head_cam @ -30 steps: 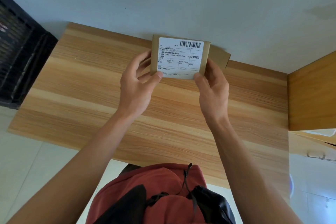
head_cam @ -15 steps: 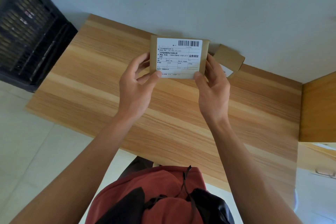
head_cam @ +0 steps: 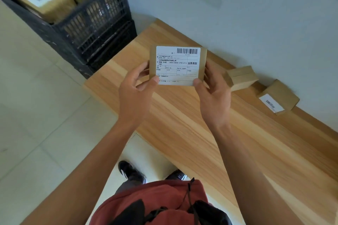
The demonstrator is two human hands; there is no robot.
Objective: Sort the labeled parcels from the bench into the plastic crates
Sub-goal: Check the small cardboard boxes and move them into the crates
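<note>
A labelled parcel [head_cam: 178, 65] is held above the bench's [head_cam: 182, 124] left end, label up, long axis running left to right. It is pinched at its lower corners by the left hand [head_cam: 136, 95] and right hand [head_cam: 213, 97]. The crate [head_cam: 87, 29] lies beyond the bench's left end, nearer the left hand.

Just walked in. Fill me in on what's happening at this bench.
A person holds a flat brown cardboard parcel with a white barcode label up in both hands, left hand and right hand pinching its lower corners, label facing them. Two more small brown parcels lie on the light wooden bench by the wall. A black plastic crate on the floor already holds parcels.
</note>
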